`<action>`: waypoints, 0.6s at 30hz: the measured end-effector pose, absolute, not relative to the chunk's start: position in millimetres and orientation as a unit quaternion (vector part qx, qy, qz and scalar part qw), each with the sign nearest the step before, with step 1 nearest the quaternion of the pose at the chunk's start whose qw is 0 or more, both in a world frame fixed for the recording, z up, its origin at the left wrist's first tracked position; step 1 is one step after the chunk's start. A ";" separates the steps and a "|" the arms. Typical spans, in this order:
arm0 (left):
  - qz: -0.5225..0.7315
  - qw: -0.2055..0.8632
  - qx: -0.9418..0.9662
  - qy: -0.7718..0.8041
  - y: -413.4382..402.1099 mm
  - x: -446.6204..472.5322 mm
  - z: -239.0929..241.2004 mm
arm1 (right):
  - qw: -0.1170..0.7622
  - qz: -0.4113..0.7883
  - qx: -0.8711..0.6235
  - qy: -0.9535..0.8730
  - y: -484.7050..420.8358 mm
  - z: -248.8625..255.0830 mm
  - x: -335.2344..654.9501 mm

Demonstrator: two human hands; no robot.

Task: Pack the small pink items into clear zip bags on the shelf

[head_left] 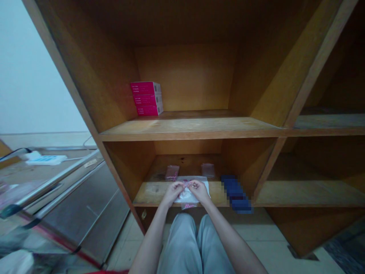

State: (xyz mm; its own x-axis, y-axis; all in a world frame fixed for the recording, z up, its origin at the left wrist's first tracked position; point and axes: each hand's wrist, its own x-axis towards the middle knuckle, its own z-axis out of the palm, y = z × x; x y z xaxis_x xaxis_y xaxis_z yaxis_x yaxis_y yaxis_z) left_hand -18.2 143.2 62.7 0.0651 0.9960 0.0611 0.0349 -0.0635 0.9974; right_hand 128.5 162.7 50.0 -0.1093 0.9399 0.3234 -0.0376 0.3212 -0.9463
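Observation:
My left hand [173,191] and my right hand [200,191] are close together over a white sheet [186,198] on the lower shelf. The fingers of both are pinched; whatever they hold is too small to make out. Small pink bits [185,182] show around the fingertips. Just beyond my left hand is a small clear bag with pink contents [172,173]. Another small clear bag [208,170], paler, lies behind my right hand. Below the hands, a third bag with pink pieces [189,206] sits at the shelf's front edge.
Three stacked pink boxes [146,99] stand on the upper shelf [199,125] at the left. A pixelated dark blue object [237,194] lies right of the sheet, overhanging the edge. A metal-framed cart [82,205] with a white power strip [47,160] stands left of the cabinet.

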 end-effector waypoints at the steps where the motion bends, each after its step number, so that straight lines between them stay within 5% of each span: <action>1: 0.488 0.488 0.541 0.480 143.6 -17.9 61.9 | 0.549 0.446 -0.376 -0.599 162.6 49.8 128.3; 18: 0.476 0.484 0.551 0.485 143.7 -15.1 64.2 | 0.546 0.448 -0.380 -0.597 162.0 49.5 128.3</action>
